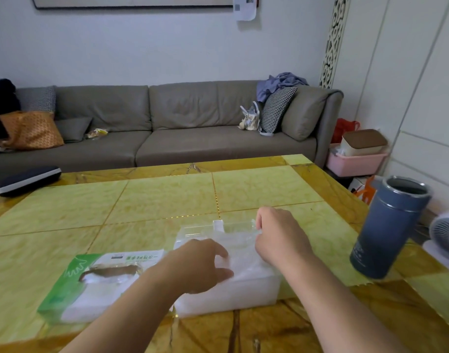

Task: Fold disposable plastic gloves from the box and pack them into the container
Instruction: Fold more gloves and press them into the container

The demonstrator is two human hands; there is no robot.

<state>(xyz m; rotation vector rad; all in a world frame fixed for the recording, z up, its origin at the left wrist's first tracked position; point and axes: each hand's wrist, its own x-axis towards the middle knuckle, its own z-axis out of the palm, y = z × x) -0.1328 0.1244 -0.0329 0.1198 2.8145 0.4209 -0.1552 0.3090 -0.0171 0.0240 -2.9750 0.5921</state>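
Note:
A clear plastic container (228,294) stands on the table in front of me, its lid (200,229) tipped open at the back. A clear plastic glove (243,258) lies across its top. My left hand (198,266) pinches the glove's near left part with thumb and fingers. My right hand (279,233) holds the glove's far right edge near the container's rim with curled fingers. The green and white glove box (91,281) lies flat to the left, its torn opening showing white gloves inside.
A tall blue-grey flask (389,225) with no lid stands at the right of the yellow table (167,197). A dark case (27,179) lies at the far left edge. A grey sofa (167,123) runs behind the table. A white fan (447,233) sits at the right.

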